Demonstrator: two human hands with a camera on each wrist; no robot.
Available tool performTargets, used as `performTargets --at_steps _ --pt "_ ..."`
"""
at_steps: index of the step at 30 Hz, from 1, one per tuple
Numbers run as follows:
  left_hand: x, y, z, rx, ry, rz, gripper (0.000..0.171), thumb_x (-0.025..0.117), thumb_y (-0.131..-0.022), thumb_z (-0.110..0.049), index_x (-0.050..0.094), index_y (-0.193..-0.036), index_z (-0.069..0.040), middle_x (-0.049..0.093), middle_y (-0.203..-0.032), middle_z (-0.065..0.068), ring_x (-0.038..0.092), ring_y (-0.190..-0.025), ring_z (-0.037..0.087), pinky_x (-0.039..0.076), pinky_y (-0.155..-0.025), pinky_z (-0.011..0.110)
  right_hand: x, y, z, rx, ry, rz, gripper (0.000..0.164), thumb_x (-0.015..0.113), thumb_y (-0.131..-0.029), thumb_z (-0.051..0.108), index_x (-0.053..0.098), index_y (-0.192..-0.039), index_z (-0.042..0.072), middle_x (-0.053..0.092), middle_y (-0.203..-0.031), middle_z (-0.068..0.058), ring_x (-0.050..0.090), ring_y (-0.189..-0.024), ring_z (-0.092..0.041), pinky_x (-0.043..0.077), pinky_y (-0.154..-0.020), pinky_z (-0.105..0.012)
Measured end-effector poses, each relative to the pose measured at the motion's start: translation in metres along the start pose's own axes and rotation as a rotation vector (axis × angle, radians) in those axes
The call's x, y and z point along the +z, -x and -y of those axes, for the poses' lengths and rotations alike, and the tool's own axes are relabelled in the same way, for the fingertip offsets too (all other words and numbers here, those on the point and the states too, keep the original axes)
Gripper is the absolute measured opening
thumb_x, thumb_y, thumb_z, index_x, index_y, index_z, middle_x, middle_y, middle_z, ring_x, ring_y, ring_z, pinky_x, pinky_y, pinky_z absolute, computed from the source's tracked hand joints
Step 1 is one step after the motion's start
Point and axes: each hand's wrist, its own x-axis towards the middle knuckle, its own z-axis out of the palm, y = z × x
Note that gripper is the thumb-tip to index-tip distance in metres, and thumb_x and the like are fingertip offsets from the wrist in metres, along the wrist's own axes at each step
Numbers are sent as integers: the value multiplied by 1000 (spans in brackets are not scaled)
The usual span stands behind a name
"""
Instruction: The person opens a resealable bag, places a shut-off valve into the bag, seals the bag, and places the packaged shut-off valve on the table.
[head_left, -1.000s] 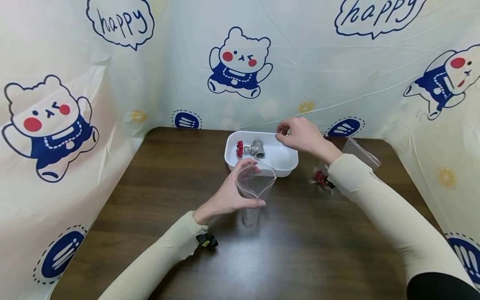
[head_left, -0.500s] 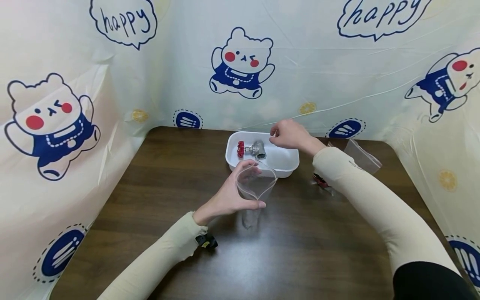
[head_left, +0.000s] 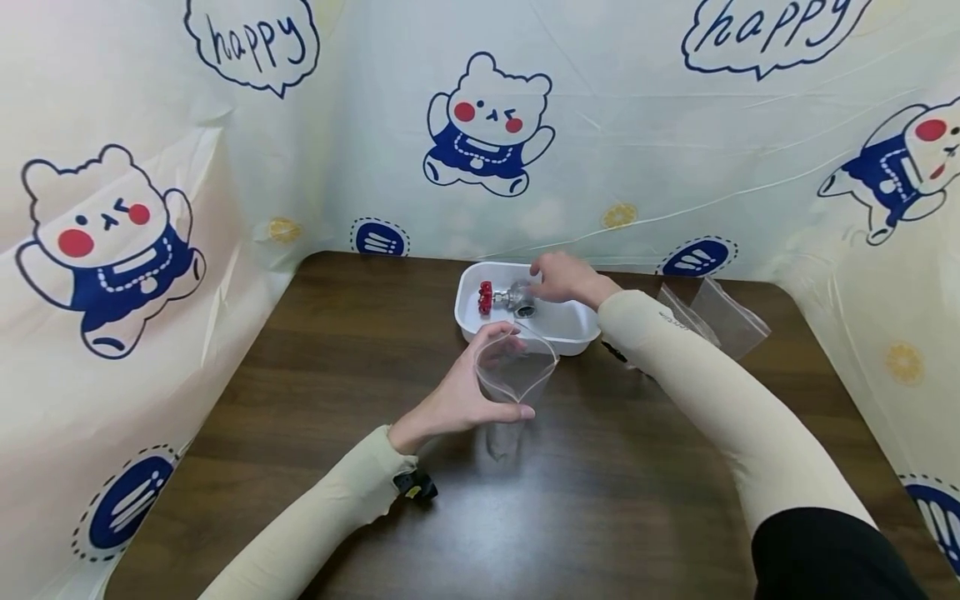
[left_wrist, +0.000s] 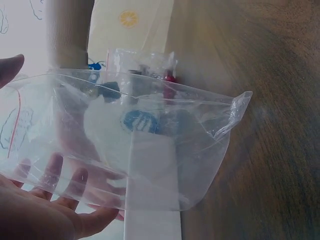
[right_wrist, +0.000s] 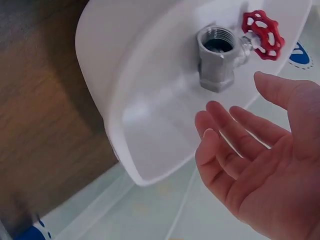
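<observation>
My left hand (head_left: 453, 400) holds a clear zip-lock bag (head_left: 517, 379) upright, with thumb and fingers spread round its wide mouth. Through the bag's wall in the left wrist view, nothing shows inside it. Beyond, a gate valve (head_left: 522, 300) of grey metal with a red handwheel (right_wrist: 263, 35) lies in a white plastic tray (head_left: 573, 332). My right hand (head_left: 566, 277) reaches over the tray from the right. In the right wrist view its fingers (right_wrist: 235, 125) are loosely bent near the valve body, apart from it and holding nothing.
Flat clear zip bags (head_left: 735, 321) lie on the dark wooden table (head_left: 600, 500) at the back right. A bagged item with a red part (left_wrist: 170, 80) shows beyond the held bag. Patterned sheets (head_left: 360, 125) hang round the back and sides.
My right hand has moved left and down over the tray to the valve. My left hand keeps the bag in nearly the same place.
</observation>
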Motion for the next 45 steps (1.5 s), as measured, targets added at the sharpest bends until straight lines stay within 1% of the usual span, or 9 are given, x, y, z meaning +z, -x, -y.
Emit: performTargets --at_steps 5,8,12,22,27,30,34,38,45 --pt "1 0 1 14 1 -7 95 94 -72 -1 40 -150 -8 58 -137 11 55 -135 31 39 -113 58 10 -7 1 12 10 27 55 72 -100 34 62 -142 -1 66 -134 -21 63 -117 -36 50 -101 -50" --pt "1 1 1 14 10 -5 95 94 -72 -1 40 -150 -9 58 -138 18 55 -135 31 38 -113 60 15 -12 2 -4 15 50 53 72 -100 33 64 -139 -1 67 -129 -19 62 -113 -34 49 -101 -47" --pt "1 1 2 6 17 2 95 93 -72 -2 40 -150 -10 55 -140 25 54 -136 30 37 -113 62 19 -16 3 -9 -5 102 52 71 -101 36 63 -138 0 67 -123 -16 60 -107 -31 50 -97 -45" --pt "1 -1 0 9 -16 5 95 94 -71 -7 40 -149 -8 59 -137 8 55 -135 27 38 -114 57 16 -13 -3 84 -152 222 55 75 -98 34 55 -140 5 61 -129 -17 63 -106 -33 60 -79 -48" --pt "0 -2 -1 3 -22 5 92 94 -72 -7 42 -148 -11 59 -138 12 55 -136 25 37 -115 59 13 -8 -8 123 -208 285 59 74 -98 37 51 -145 8 59 -131 -17 64 -106 -36 58 -85 -51" --pt "1 -3 -1 8 -17 10 91 94 -73 -7 41 -148 -9 58 -138 18 55 -136 27 36 -113 62 13 -7 -10 132 -237 304 57 74 -98 38 52 -141 8 58 -130 -16 64 -108 -37 58 -87 -51" --pt "1 -4 0 5 -17 21 91 93 -75 -7 39 -149 -5 56 -140 23 54 -136 28 35 -113 65 13 -7 -14 112 -263 298 51 79 -95 34 52 -129 8 59 -123 -16 66 -107 -36 60 -85 -50" --pt "1 -5 -1 0 -24 18 92 93 -74 -8 39 -149 -4 56 -140 21 53 -136 27 35 -113 65 14 -6 -15 68 -282 294 51 84 -92 32 51 -123 7 60 -116 -15 66 -102 -32 61 -83 -48" --pt "1 -6 -3 -14 -2 9 92 93 -73 -8 41 -148 -7 57 -141 22 53 -137 27 35 -111 67 15 -4 -18 6 -324 271 44 84 -92 26 52 -115 6 62 -107 -14 68 -97 -28 61 -82 -43"
